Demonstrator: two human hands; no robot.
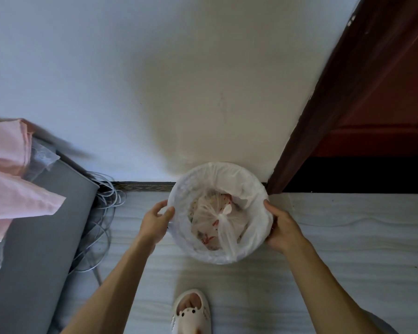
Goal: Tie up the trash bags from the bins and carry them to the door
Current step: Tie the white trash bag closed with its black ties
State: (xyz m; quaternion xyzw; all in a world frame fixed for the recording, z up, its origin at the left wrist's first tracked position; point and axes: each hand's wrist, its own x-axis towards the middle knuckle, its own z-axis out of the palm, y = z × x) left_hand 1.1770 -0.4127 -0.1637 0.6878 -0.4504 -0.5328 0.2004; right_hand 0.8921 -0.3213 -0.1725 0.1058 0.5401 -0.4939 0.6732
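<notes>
Left hand and right hand grip opposite rim edges of the trash bag lining the bin, fingers curled.

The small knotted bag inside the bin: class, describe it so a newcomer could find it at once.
Where the white wall meets the dark door frame stands a round bin with a white liner. Inside lies the small knotted bag, clear with red print, tied shut unlike the liner.
</notes>
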